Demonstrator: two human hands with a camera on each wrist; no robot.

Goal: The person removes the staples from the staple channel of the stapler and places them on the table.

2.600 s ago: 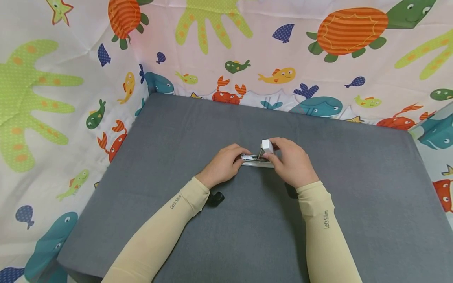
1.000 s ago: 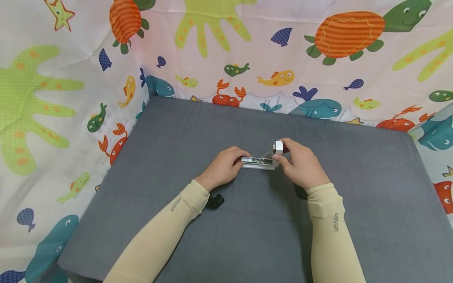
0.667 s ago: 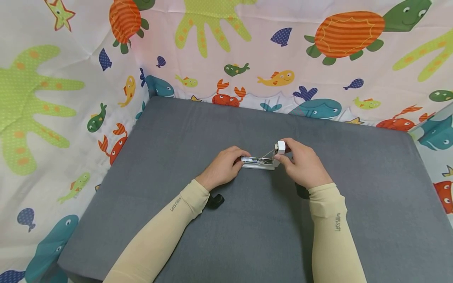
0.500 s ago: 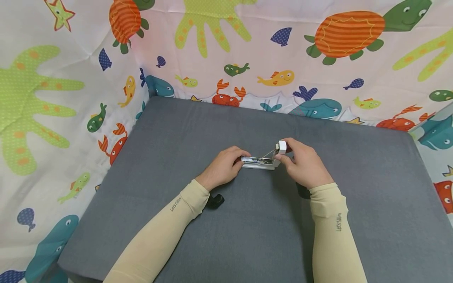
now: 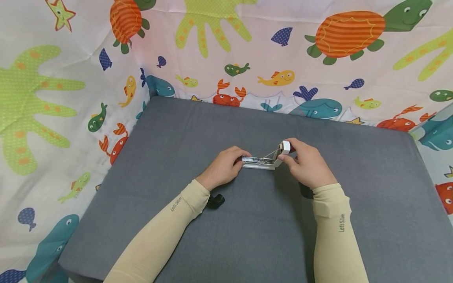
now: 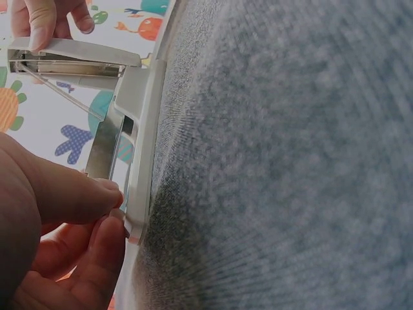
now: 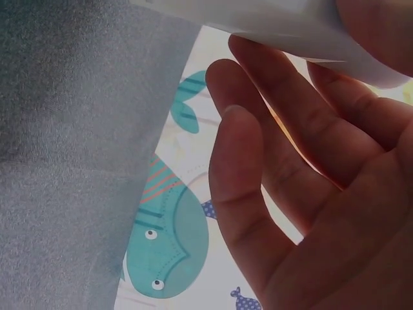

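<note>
A white stapler (image 5: 260,167) lies on the grey cloth-covered table with its top swung up from the hinge at its right end. My left hand (image 5: 223,164) pinches the stapler's left end between thumb and fingers. My right hand (image 5: 308,164) grips the raised cover (image 5: 286,147), standing steeply above the base. A thin metal rod (image 6: 64,93) slants from the cover down to the metal staple channel (image 6: 103,152) in the left wrist view. From the right wrist, the cover's smooth white outside (image 7: 271,19) shows along the top, with some fingers extended below it.
The grey table (image 5: 198,243) spreads around both hands. Behind it and at the left hangs a white curtain (image 5: 209,67) printed with sea animals. A black wrist device (image 5: 216,201) sits under the left wrist.
My right hand has moved to the right, swinging the stapler's cover farther back from the base. The rod now slants lower and longer. My left hand has kept its place.
</note>
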